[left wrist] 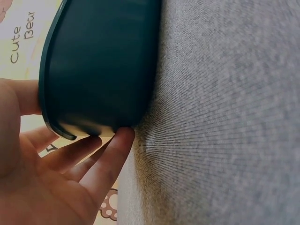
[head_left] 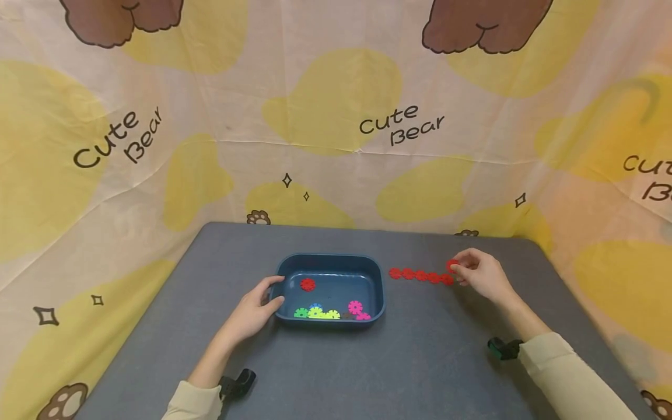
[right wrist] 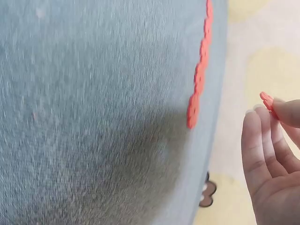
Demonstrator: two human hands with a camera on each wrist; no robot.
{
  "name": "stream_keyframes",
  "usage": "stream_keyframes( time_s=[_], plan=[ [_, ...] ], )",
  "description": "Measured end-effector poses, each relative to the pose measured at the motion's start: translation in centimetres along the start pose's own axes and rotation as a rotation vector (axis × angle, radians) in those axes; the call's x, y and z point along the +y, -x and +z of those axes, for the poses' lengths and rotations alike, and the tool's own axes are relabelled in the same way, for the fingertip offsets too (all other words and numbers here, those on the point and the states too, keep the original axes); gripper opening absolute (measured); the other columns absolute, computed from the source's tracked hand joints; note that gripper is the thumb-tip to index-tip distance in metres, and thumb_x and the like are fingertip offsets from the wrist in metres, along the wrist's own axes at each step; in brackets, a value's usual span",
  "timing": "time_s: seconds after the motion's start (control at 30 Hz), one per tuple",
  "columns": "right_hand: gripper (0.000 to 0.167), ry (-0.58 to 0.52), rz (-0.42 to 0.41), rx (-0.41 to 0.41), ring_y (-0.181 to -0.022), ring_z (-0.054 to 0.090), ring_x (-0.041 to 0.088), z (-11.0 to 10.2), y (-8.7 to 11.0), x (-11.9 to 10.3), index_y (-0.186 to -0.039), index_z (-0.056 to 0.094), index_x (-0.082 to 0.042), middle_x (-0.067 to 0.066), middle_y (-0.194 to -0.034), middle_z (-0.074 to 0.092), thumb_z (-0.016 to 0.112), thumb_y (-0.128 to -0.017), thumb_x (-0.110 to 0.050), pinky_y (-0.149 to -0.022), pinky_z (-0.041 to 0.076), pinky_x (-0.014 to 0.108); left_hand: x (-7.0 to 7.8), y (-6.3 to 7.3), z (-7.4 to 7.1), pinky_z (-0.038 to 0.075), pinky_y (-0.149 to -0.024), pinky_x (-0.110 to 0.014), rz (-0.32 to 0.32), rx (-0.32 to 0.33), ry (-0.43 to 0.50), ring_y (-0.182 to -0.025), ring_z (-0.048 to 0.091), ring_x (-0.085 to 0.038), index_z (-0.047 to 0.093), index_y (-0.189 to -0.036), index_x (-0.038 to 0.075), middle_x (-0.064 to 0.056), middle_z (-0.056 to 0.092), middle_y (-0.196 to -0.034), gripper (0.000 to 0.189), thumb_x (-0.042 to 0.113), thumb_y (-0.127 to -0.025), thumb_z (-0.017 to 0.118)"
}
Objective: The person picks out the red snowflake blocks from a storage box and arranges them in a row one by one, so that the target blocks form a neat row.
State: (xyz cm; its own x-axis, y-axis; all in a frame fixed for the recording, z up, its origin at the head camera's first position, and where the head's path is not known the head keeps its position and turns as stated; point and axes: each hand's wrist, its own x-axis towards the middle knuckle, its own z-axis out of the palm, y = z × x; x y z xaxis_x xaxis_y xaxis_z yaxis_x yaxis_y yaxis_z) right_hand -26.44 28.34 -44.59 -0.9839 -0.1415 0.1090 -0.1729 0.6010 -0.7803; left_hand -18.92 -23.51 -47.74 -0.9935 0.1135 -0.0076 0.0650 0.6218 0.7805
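Between thumb and fingertips my right hand [head_left: 484, 275] pinches a red notched plastic disc [head_left: 452, 266], held just above the right end of a row of red discs [head_left: 421, 275]. The right wrist view shows that disc [right wrist: 266, 101] edge-on, raised off the table near the row [right wrist: 199, 77]. At the left end of a dark blue rectangular tray [head_left: 329, 257], my left hand [head_left: 252, 312] holds the rim and side. In the left wrist view the tray wall [left wrist: 101, 61] stands against several fingertips, and part of one digit is hidden behind the rim.
Inside the tray lie one red disc [head_left: 308, 284], a green disc [head_left: 301, 313], yellow discs [head_left: 315, 313], a partly covered blue disc [head_left: 315, 306] and pink discs [head_left: 355, 307]. The grey table [head_left: 336, 373] meets a bear-print cloth [head_left: 325, 116] along its back and sides.
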Motion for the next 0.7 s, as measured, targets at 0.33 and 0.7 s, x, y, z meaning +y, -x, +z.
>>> stream_keyframes(
  time_s=[0.33,0.7],
  plan=[
    [0.022,0.038,0.066,-0.039,-0.074,0.067,0.025,-0.5,-0.4,2.6,-0.113,0.063,0.005,0.019,-0.091,0.071,0.069,-0.096,-0.009,-0.067,0.060,0.033,-0.1,-0.1,0.1,0.038,-0.109,-0.062,0.004,0.006,0.013,-0.140,0.043,-0.048,0.047,-0.149,0.018,-0.019,0.041,-0.157,0.050,0.023,-0.101,0.062],
    [0.022,0.155,0.104,-0.083,-0.068,0.066,0.019,-0.2,-0.5,4.4,-0.109,0.066,0.003,0.008,-0.083,0.069,0.070,-0.096,-0.014,-0.060,0.058,0.032,0.0,-0.1,0.1,0.038,-0.109,-0.063,-0.002,0.006,0.007,-0.140,0.042,-0.048,0.047,-0.149,0.018,-0.020,0.040,-0.157,0.050,0.023,-0.101,0.062]
  ],
)
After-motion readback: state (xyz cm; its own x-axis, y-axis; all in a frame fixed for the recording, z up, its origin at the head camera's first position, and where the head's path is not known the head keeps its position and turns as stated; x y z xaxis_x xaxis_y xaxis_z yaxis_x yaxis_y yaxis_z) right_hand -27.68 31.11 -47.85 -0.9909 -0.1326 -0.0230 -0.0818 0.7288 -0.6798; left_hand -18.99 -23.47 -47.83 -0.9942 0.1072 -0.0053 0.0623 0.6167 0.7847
